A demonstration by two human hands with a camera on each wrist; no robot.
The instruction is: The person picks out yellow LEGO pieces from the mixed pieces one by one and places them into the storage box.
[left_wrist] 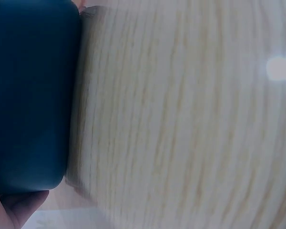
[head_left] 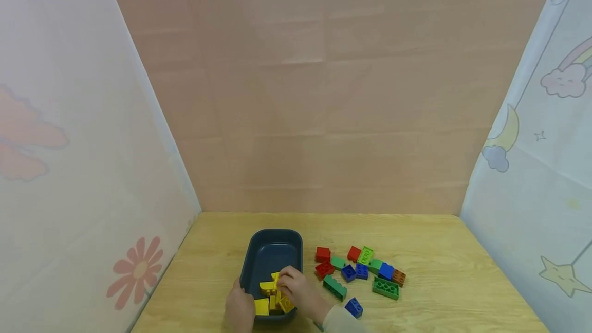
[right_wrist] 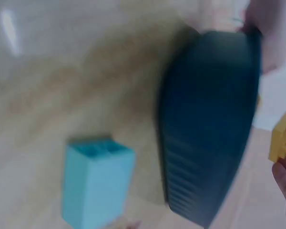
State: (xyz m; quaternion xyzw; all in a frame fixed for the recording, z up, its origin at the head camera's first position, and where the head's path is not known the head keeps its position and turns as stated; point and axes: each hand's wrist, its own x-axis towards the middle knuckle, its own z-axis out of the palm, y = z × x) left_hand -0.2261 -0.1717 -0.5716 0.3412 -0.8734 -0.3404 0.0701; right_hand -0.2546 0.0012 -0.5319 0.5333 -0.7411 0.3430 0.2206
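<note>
A dark blue tray [head_left: 273, 257] stands on the table with several yellow toy bricks [head_left: 261, 307] in its near end. My left hand [head_left: 240, 306] grips the tray's left rim; part of that hand [left_wrist: 19, 210] shows against the tray wall [left_wrist: 31, 95] in the left wrist view. Over the tray's right side, my right hand [head_left: 302, 293] pinches a yellow brick [right_wrist: 279, 138], seen at the right edge of the right wrist view. The tray's outer wall [right_wrist: 207, 119] fills the middle there. Fingers hide part of the pinched brick.
Right of the tray lie loose bricks: red [head_left: 323, 254], green [head_left: 335, 287], blue [head_left: 354, 307], lime [head_left: 365, 255] and brown [head_left: 399, 277]. The wooden table [head_left: 444, 256] meets a brown back wall [head_left: 324, 117] and printed cloth at both sides.
</note>
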